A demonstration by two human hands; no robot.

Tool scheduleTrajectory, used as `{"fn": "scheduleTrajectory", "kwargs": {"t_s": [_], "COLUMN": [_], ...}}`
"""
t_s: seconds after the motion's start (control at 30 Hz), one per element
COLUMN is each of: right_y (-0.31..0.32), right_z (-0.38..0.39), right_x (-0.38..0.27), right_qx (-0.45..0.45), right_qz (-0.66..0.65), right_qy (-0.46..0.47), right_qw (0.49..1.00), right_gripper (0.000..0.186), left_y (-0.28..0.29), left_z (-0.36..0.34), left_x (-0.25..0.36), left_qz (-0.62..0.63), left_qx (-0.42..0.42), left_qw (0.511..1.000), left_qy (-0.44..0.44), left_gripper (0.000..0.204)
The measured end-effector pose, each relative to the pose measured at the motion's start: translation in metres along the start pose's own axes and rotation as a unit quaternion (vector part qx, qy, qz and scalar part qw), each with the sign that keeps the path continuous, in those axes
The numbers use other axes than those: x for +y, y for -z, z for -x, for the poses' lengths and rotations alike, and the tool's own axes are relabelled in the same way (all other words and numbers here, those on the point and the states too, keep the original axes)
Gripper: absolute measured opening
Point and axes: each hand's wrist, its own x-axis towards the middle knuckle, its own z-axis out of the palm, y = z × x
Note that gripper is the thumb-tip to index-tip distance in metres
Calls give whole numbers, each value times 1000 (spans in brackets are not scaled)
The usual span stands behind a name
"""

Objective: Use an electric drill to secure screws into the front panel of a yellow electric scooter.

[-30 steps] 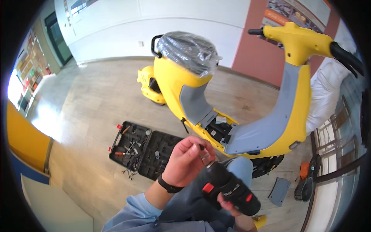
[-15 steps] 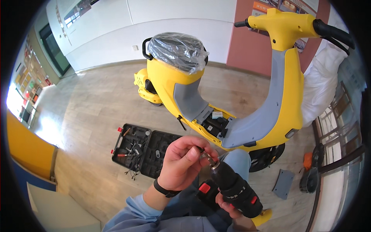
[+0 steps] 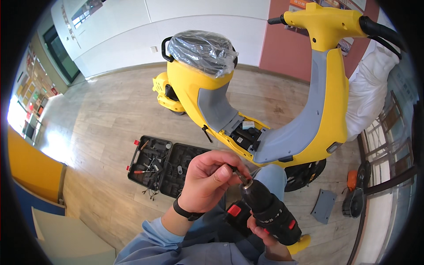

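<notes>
My left hand point(image 3: 205, 181), wearing a black wristband, pinches a small dark piece point(image 3: 232, 168) at the tip of a metal bit point(image 3: 243, 177) in the drill's chuck. My right hand point(image 3: 260, 232) grips a black and red cordless drill point(image 3: 274, 216), angled up toward my left fingers. Beyond them stands a yellow and grey scooter point(image 3: 331, 119) with plastic wrap point(image 3: 198, 51) over its seat and an open floorboard compartment point(image 3: 243, 137) showing black parts inside.
An open black toolbox point(image 3: 164, 154) with scattered tools lies on the floor left of my hands. At right are a loose grey panel point(image 3: 322, 207), an orange and dark item point(image 3: 353, 181), a white covering point(image 3: 366, 97) and a glazed wall. A yellow-blue partition point(image 3: 33, 163) stands left.
The drill's tip has come up to meet my left fingers, with the bit now between them. My left hand has edged slightly upward in the view, and the scooter appears higher too.
</notes>
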Motion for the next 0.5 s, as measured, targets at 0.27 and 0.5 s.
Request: {"fn": "scheduleTrajectory", "kwargs": {"t_s": [0.27, 0.5], "right_y": [5, -28], "right_z": [-20, -31], "right_x": [-27, -53], "right_qx": [61, 98], "right_qz": [446, 395], "right_qy": [-20, 38], "right_qw": [893, 912], "right_gripper": [19, 18], "left_y": [7, 2], "left_z": [-5, -7], "left_x": [0, 4], "left_qz": [-5, -5], "left_qx": [-7, -31], "left_qw": [999, 998], "left_qy": [37, 54], "left_gripper": [23, 24]}}
